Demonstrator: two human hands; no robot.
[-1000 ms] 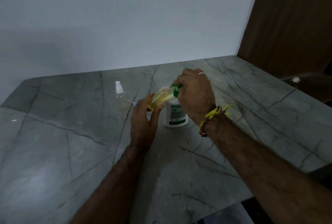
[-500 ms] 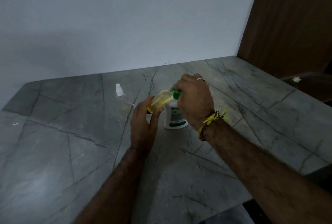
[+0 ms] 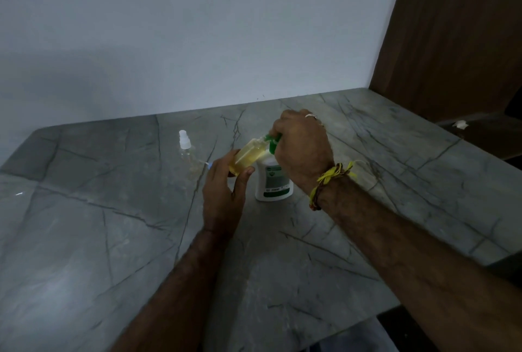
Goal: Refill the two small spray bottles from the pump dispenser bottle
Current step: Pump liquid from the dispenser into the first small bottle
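Note:
A white pump dispenser bottle (image 3: 273,182) with a green pump head stands on the grey marble table (image 3: 113,238). My right hand (image 3: 302,148) is curled over the pump head and covers most of it. My left hand (image 3: 223,190) grips a small clear spray bottle (image 3: 248,156) holding yellowish liquid, tilted with its open neck at the green nozzle. A small blue-tipped part pokes out behind my left fingers. A second small spray bottle (image 3: 186,148), clear with a white spray top, stands upright to the left.
A white wall runs behind the table and a brown wooden panel (image 3: 452,41) rises at the right. A dark lower surface with a small white scrap (image 3: 460,125) lies beyond the table's right edge.
Both hands and the tilted bottle stay at the pump; the view has shifted slightly. No other object has moved.

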